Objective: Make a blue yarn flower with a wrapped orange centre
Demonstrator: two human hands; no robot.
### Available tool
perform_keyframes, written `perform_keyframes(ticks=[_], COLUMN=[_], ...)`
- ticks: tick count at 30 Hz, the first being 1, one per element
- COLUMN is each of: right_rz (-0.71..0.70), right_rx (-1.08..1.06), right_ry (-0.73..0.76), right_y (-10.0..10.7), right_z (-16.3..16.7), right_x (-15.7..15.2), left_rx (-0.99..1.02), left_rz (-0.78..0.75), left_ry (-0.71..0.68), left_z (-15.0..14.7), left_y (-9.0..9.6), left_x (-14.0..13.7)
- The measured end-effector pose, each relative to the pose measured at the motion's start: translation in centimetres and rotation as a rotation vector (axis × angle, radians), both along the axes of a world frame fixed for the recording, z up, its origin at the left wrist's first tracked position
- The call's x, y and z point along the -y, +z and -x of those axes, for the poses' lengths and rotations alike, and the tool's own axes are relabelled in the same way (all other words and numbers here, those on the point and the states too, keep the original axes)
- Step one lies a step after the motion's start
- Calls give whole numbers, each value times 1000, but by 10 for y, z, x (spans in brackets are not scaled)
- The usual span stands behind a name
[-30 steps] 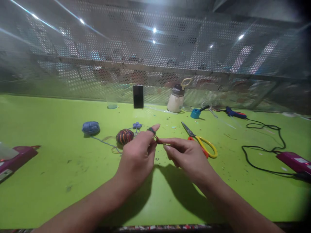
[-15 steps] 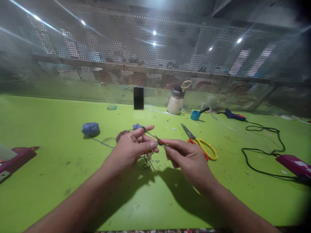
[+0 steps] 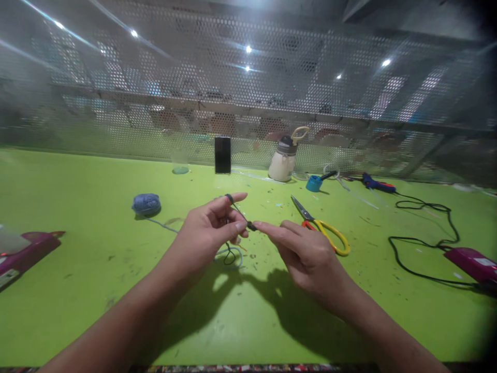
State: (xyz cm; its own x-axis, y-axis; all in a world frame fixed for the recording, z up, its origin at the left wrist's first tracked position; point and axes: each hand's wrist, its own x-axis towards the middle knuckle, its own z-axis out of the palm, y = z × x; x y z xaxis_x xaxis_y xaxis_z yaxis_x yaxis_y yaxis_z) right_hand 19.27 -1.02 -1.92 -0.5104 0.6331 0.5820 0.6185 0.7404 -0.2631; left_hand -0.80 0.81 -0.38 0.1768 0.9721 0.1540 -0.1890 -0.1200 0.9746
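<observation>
My left hand [image 3: 212,225] pinches a small dark crochet piece [image 3: 251,226] between thumb and fingers. Dark yarn [image 3: 237,208] loops around its raised index finger and runs down to the piece. On the right, my right hand [image 3: 303,248] is closed on a thin crochet hook, mostly hidden by the fingers now; its index fingertip touches the dark piece. Loose yarn ends [image 3: 230,255] dangle under the left hand. A blue-grey yarn ball [image 3: 146,204] lies to the left, its strand leading behind the left hand.
Scissors [image 3: 328,233] with yellow and orange handles lie beyond my right hand. Farther back stand a phone [image 3: 222,155], a bottle [image 3: 282,163], a blue tape roll [image 3: 313,183] and a glue gun [image 3: 378,184]. A black cord [image 3: 419,241] meets a magenta box [image 3: 471,264].
My right hand has turned, its index finger now stretched to the dark piece. The hook, partly visible before, is now hidden. My left hand hides the items behind it more.
</observation>
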Motion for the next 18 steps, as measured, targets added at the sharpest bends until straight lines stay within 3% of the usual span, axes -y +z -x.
perform_keyframes(ticks=[13,18], right_rz=[279,499], right_rx=[-322,-485], right_ry=[110,101], right_y=[4,4], right_z=[5,4], right_x=[3,2], left_rx=[31,13], left_rz=[17,81], left_ry=[-72,-79], left_z=[1,1], left_y=[-2,-4], left_x=[0,-1])
